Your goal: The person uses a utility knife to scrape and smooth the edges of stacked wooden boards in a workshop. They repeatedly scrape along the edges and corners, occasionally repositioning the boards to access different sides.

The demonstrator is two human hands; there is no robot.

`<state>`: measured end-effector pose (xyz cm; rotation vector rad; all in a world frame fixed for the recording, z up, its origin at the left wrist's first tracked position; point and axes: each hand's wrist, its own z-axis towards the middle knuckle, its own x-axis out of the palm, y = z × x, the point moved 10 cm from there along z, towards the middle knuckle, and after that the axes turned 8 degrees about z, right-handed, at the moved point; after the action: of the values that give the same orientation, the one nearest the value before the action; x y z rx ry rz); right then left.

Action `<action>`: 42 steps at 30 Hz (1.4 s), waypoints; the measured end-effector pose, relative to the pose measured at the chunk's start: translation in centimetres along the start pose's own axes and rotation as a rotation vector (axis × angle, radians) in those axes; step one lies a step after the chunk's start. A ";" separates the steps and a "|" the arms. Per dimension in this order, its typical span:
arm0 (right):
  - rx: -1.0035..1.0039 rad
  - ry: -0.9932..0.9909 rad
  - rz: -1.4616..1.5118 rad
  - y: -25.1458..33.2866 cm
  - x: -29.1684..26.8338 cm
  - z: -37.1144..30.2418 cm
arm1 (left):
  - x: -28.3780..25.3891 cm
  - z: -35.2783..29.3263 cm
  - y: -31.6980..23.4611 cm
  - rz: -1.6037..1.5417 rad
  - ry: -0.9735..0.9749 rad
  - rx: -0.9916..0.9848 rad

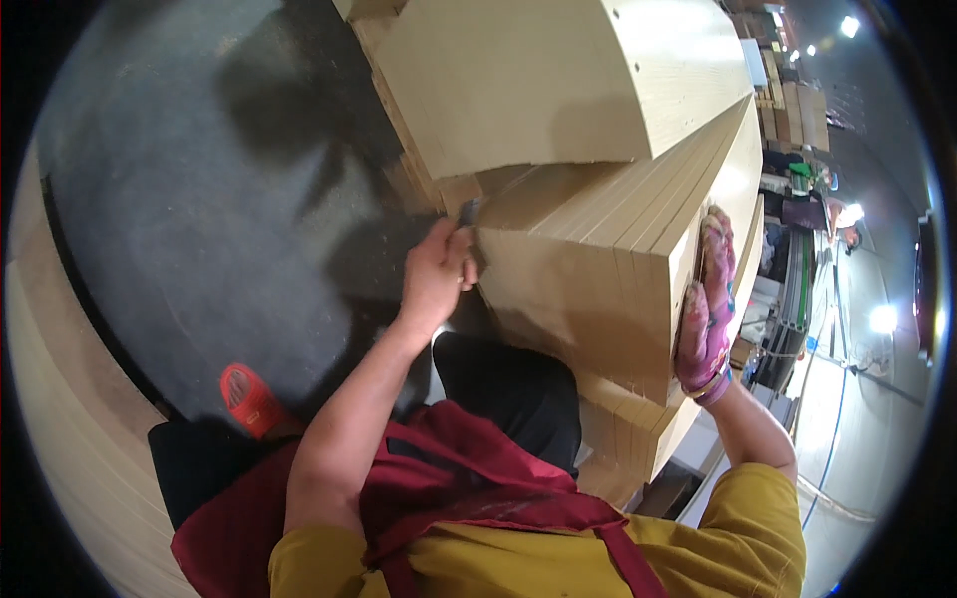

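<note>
A stack of pale wooden boards (573,289) stands in front of me, edges aligned. My left hand (437,271), bare, is closed beside the stack's left end around a small dark, flat object (468,211). Only its tip shows above my fingers, so its kind is unclear. On the stack's right face lies my right hand (710,314), in a stained pink glove (706,344). Its fingers are stretched out flat against the outermost board, with the thumb held apart.
Another group of pale boards (508,80) lies farther off, and more boards (628,424) sit below the near stack. Dark grey floor (199,209) extends left, near my red shoe (249,399). At the far right are people (812,211) and stacked materials (797,112).
</note>
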<state>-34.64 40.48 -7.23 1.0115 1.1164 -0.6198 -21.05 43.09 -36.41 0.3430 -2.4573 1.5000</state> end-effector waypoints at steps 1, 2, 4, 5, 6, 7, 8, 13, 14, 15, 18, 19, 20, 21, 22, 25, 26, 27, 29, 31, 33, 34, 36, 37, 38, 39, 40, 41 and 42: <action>-0.001 0.026 -0.073 -0.2 0.1 -0.2 | 1.1 -0.8 -2.1 -0.008 0.040 0.054; -0.004 0.043 -0.088 -0.1 0.5 0.0 | 1.9 -1.4 -3.3 0.082 0.064 0.049; -0.011 0.042 -0.084 -0.1 0.5 0.1 | 1.1 -0.4 -1.8 0.203 0.022 -0.007; -0.015 0.037 -0.076 0.2 0.3 0.2 | -0.3 1.4 1.2 0.347 -0.022 0.009; -0.024 0.032 -0.063 0.6 0.3 0.5 | -2.4 2.9 3.6 0.492 -0.072 0.023; -0.026 0.026 -0.053 0.3 0.2 0.5 | -3.0 2.8 4.3 0.453 -0.043 -0.097; -0.008 0.046 -0.100 0.2 0.0 0.3 | -2.7 2.4 3.3 0.346 -0.061 -0.064; -0.036 0.045 -0.069 -0.1 0.4 0.0 | -0.1 0.1 0.3 0.252 -0.048 0.002; -0.036 0.049 -0.054 -0.1 0.4 0.1 | -0.8 1.0 2.5 0.323 -0.081 -0.014; -0.036 0.039 -0.051 0.0 0.3 0.4 | -2.2 2.4 4.5 0.430 -0.108 -0.027; -0.021 0.036 -0.044 -0.1 0.4 0.5 | -2.9 3.3 4.4 0.376 -0.099 -0.021; -0.013 0.037 -0.056 -0.3 0.2 0.4 | -1.5 2.4 2.8 0.202 -0.066 -0.016; 0.008 0.046 -0.063 -0.4 0.3 -0.2 | -0.2 1.0 1.7 0.033 -0.029 -0.026; -0.012 0.044 -0.072 -0.3 0.2 -0.3 | 1.3 0.1 0.3 0.041 0.039 0.018; -0.011 0.042 -0.070 -0.4 0.3 -0.3 | 1.5 -0.4 -0.1 0.115 0.043 -0.021; -0.044 0.005 0.013 0.1 0.3 0.2 | -3.9 2.8 7.0 0.450 -0.119 -0.068; -0.022 0.025 -0.051 -0.1 0.1 0.1 | -4.0 2.2 6.8 0.346 -0.080 -0.175; -0.034 0.015 -0.049 -0.4 0.0 0.2 | -3.7 1.7 4.2 0.333 -0.086 -0.142; -0.020 0.025 -0.046 -0.2 0.1 -0.7 | -2.7 0.5 3.2 0.395 -0.071 -0.112; -0.042 0.012 -0.043 0.2 0.0 -0.1 | -2.4 1.9 2.0 0.548 -0.081 -0.039; -0.036 0.017 -0.052 0.4 -0.1 0.0 | -0.5 1.8 0.0 0.739 -0.013 0.051; -0.031 0.014 -0.035 0.2 0.0 -0.1 | 0.5 0.9 -1.4 0.763 0.014 0.075; -0.028 0.014 -0.048 0.1 0.1 0.0 | 2.2 -1.9 -5.4 0.739 -0.028 0.271; -0.021 0.015 -0.058 -0.1 0.0 -0.1 | 3.0 -2.9 -7.3 0.590 -0.015 0.293; -0.008 0.019 -0.067 0.0 -0.1 -0.3 | 3.3 -3.8 -8.5 0.441 0.002 0.308; 0.002 0.027 -0.058 0.4 0.0 0.1 | 1.9 -2.4 -6.7 0.450 -0.041 0.183; -0.001 0.024 -0.060 0.5 -0.1 0.3 | 0.4 -2.0 -7.0 0.412 -0.116 0.184; -0.003 0.021 -0.062 0.6 -0.2 0.5 | -0.1 -1.0 -5.5 0.456 -0.084 0.114; 0.003 0.025 -0.062 0.4 0.0 0.4 | -0.1 -0.7 -4.6 0.498 -0.046 0.034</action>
<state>-34.12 40.33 -7.00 0.9926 1.1728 -0.6603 -19.43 41.65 -32.33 -0.2558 -2.6855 1.7256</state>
